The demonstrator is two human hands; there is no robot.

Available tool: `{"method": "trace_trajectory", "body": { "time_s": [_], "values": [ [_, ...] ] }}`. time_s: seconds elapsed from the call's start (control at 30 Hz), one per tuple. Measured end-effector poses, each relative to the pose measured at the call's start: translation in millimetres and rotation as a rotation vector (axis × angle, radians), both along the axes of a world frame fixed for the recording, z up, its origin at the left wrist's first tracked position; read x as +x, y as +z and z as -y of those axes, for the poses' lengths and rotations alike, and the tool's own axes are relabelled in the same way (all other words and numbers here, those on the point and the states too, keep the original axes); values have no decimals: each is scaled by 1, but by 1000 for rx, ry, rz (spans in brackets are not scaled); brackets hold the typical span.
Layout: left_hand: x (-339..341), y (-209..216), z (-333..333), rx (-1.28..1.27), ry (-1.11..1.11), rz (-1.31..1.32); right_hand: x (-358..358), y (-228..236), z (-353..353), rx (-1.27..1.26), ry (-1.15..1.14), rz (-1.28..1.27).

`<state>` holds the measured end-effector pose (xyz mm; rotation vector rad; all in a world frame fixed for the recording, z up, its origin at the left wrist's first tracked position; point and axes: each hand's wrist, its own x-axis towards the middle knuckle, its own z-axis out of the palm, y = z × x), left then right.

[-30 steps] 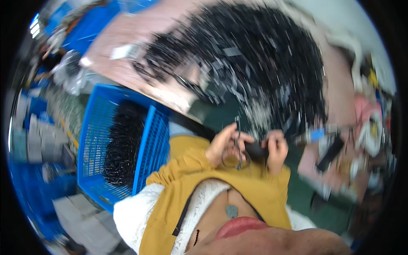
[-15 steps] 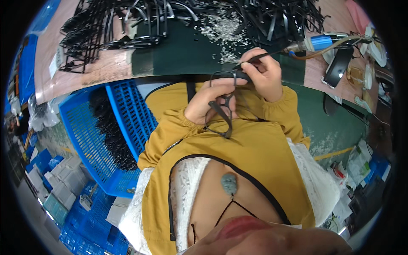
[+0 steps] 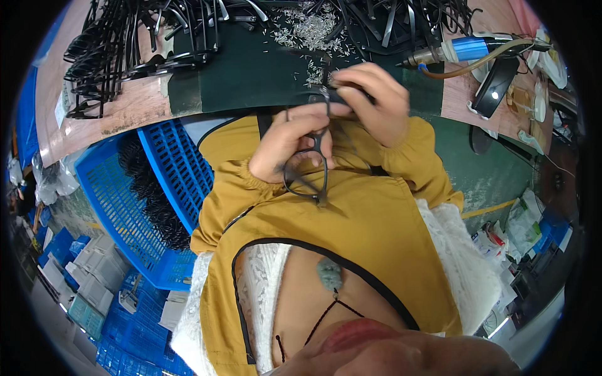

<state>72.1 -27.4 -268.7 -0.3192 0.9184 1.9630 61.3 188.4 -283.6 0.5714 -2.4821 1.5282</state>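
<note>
My left hand is closed around a dark eyeglass frame, held above my lap just in front of the table edge. One rim hangs below the fingers, and the other is partly hidden behind them. My right hand, slightly blurred, is at the upper end of the frame. Its thumb and forefinger are bent around a dark temple arm, mostly covered by the fingers. Small silver metal pins lie scattered on the dark green mat beyond my hands.
Piles of black temple arms and eyeglass frames cover the table's far side. At right lies a blue-banded tool with a tan hose, beside a black glossy object. A blue basket holding black parts stands at my left.
My right hand has turned, bringing its fingertips left and toward the top of the frame. The temple arm no longer points right toward the tool. The eyeglass frame has tilted slightly.
</note>
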Motion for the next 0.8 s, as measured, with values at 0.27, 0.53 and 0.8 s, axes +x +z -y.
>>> {"method": "trace_trajectory", "body": {
  "time_s": [0.27, 0.53, 0.8],
  "values": [
    [-16, 1, -19, -4, 58, -270, -48, 0, -103, -575, -662, -287],
    [-3, -11, 2, -2, 294, -83, -93, -11, -55, -1242, 178, 121],
    [21, -9, -23, 2, 123, 159, -94, -7, -26, -1266, -47, 120]
  ]
}}
